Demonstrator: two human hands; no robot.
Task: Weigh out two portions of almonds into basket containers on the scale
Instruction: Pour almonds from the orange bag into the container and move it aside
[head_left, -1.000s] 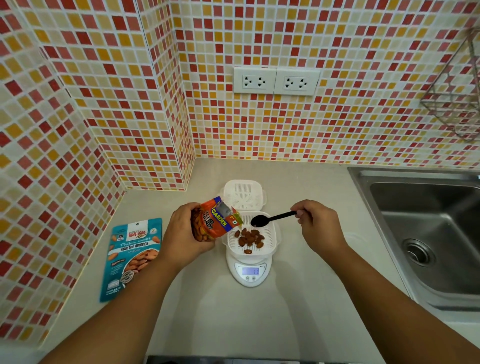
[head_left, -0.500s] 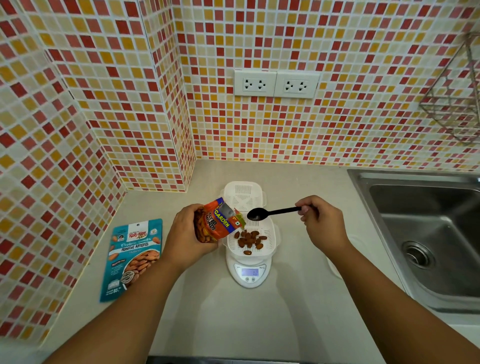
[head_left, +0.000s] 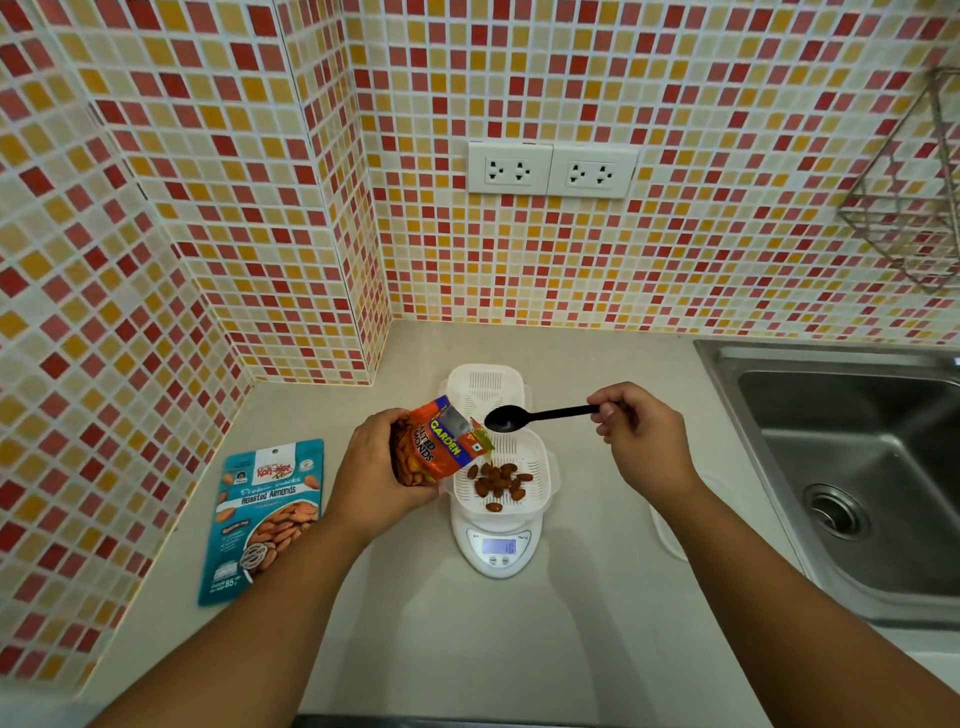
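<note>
Almonds (head_left: 497, 483) lie in a small heap in the white basket (head_left: 540, 470) that sits on the scale (head_left: 497, 564), near the middle of the surface (head_left: 467, 639). The scale's lit display faces the camera, but its digits are too blurred to read surely. A second white basket (head_left: 485, 384) stands just behind the scale, its near edge hidden by the pouch and spoon.

The left hand (head_left: 374, 473) has its grip closed around an orange pouch (head_left: 441, 447), tilted with its torn mouth over the left rim of the basket on the scale; the hand covers the pouch's lower part, and the print is cut to fragments. The right hand (head_left: 641, 441) pinches the handle end of a black spoon (head_left: 540, 415), held level above the back of that basket. The bowl looks dark and glossy; whether it carries anything cannot be told.

Left of the scale, well apart, a teal almond bag (head_left: 265, 514) lies flat on the surface. Right of the scale, a steel sink (head_left: 852, 467) runs out of view. On the tiled wall behind the scale sit two white sockets (head_left: 553, 169), and a wire rack (head_left: 909, 197) is cut off by the right edge.
</note>
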